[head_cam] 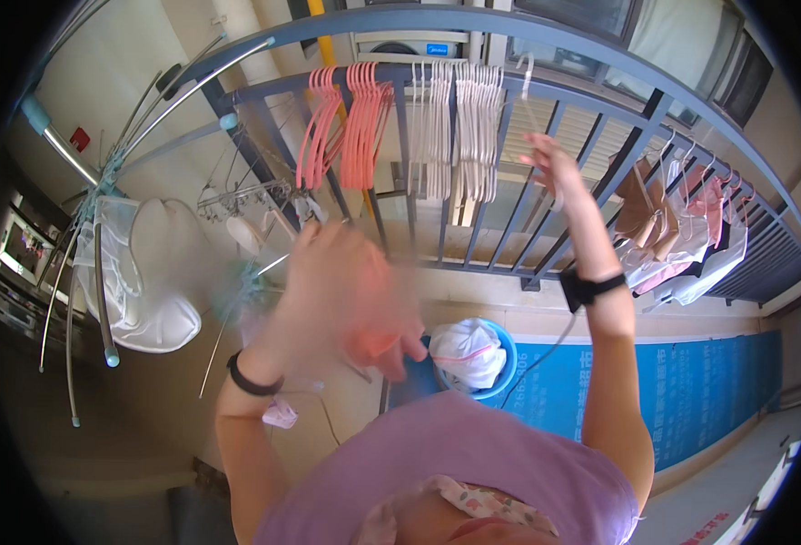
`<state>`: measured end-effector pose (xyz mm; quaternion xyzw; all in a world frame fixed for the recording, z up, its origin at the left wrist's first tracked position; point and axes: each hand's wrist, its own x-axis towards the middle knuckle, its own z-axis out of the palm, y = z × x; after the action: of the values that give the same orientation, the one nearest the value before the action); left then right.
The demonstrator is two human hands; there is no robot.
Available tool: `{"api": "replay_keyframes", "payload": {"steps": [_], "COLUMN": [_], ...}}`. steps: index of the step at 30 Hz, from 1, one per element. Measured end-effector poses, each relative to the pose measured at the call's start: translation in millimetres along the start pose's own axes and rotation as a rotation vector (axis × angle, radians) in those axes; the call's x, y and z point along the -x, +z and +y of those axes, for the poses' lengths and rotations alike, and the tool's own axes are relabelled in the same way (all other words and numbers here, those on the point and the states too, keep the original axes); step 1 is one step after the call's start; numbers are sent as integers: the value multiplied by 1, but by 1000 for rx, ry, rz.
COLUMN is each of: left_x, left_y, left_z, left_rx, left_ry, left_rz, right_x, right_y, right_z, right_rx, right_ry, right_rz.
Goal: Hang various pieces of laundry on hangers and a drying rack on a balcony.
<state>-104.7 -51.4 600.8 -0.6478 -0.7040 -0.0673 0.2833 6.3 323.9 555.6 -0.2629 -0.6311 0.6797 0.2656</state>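
Note:
My left hand (329,262), blurred, is raised in the middle with its fingers curled around a coral-pink garment (377,334). The cloth hangs below the hand, and its shape is too smeared to tell. To the right, my right hand (552,163) is up in front of the railing. A pale clothes hanger (528,78) is in it, hook upward; part of the hanger is hidden behind my fingers and wrist. White hangers (477,133) hang in a tight row just left of that hand. Beyond them is a group of coral-pink hangers (363,129).
A dark metal railing (516,26) curves across the front. Small garments (697,218) hang on it at right. A light-blue basin (509,357) holds a white laundry bag (470,347) on a blue floor sheet (700,388). A folding drying rack (104,177) with white mesh items juts out at left.

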Motion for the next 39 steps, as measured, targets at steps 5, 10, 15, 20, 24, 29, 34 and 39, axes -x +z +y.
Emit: {"api": "replay_keyframes", "payload": {"steps": [5, 10, 15, 20, 24, 29, 34, 39], "left_x": [-6, -29, -61, -76, -93, -107, -121, -118], "left_y": [38, 71, 73, 63, 39, 28, -1, 4], "left_z": [-18, -10, 17, 44, 51, 33, 43, 3], "left_rx": [-24, 120, 237, 326, 585, 670, 547, 385], "left_ry": [4, 14, 77, 159, 355, 347, 384, 338], "left_rz": [140, -22, -72, -60, 76, 271, 369, 439], "right_x": [155, 296, 344, 306, 276, 259, 212, 215], "right_y": [-47, -106, -77, -12, 19, 32, 23, -1], "right_z": [4, 29, 17, 17, 39, 52, 71, 55], "right_rx": [-200, -282, -182, -10, -23, -852, 558, 1309], "right_ry": [29, -112, 19, 209, 9, -139, -769, -934], "right_rz": [-124, -436, -443, -361, -316, -482, -161, 121]}}
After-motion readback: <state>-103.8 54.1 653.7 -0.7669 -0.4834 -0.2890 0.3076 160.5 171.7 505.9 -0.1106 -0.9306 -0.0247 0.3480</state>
